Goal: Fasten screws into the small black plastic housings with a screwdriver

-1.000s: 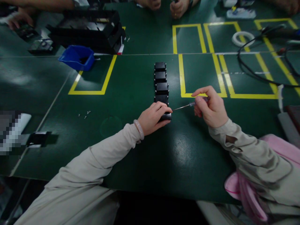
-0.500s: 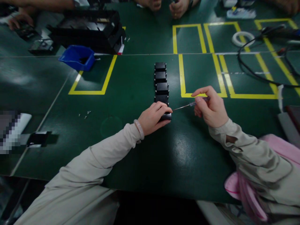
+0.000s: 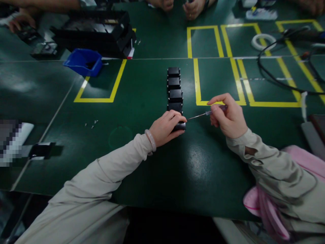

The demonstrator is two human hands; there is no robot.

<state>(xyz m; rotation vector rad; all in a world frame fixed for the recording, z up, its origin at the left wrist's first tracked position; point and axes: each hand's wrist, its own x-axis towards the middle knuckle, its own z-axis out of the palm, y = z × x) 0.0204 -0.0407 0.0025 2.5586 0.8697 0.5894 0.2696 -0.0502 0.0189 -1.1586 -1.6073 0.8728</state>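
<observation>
My left hand [image 3: 167, 128] is closed over a small black block [image 3: 180, 126] on the green table, at the near end of a row. Its fingers cover most of that block. Beyond it, several similar black blocks [image 3: 175, 95] with small shiny screws at their sides stand in a line running away from me. My right hand [image 3: 227, 117] grips a screwdriver [image 3: 199, 116] by its clear handle, the index finger stretched along the top. The thin shaft points left, and its tip meets the right side of the held block near my left fingertips.
Loose screws [image 3: 93, 124] lie left of my left hand. A blue bin [image 3: 85, 62] stands by stacked black trays [image 3: 101, 32] at the back left. A tape roll [image 3: 263, 42] and black cable [image 3: 269, 74] lie at right. Other people's hands [image 3: 194, 9] are across the table.
</observation>
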